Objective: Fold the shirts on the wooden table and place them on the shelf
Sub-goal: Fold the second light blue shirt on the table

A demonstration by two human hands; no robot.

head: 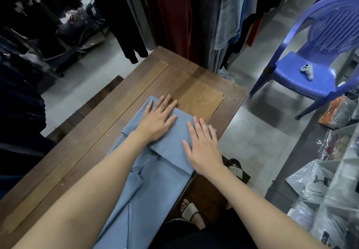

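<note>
Wooden table [136,85] carries partly folded blue shirt [155,180].

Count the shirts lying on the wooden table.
1. The blue shirt lies along the wooden table's right side, left hand and right hand flat on its folded far end.
</note>
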